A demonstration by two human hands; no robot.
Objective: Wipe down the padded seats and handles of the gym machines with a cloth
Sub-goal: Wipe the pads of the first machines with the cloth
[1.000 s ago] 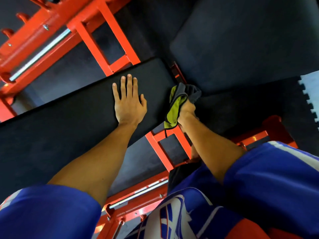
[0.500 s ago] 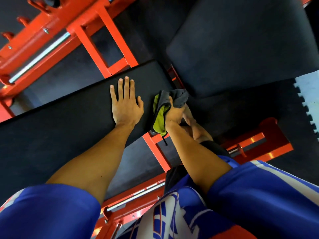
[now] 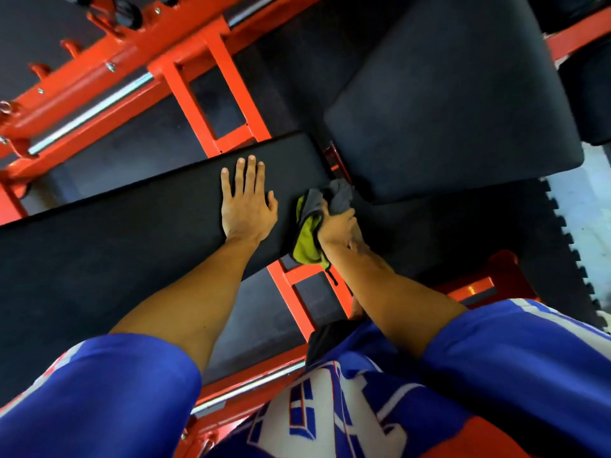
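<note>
Two hands are on one machine. At the far left an orange frame with a steel rod runs behind a long padded surface. Its long axis slants from the lower left up to a right end near the middle of the view.

The left hand lies flat near that right end, fingers straight and a little spread, holding nothing and seeming to brace. Just to its right, apart from it, a grey and yellow-green cloth hangs bunched at the near right corner of the surface. The right hand grips it with curled fingers. Whether the cloth presses on the end of the padding or on the frame in the gap is hard to tell.

Right of the gap sits a broad seat pad, so the cloth-holding hand is the nearer one to it. Most of the long surface lies left of the cloth, past the braced hand. A dark floor mat with a toothed edge lies at the right.
</note>
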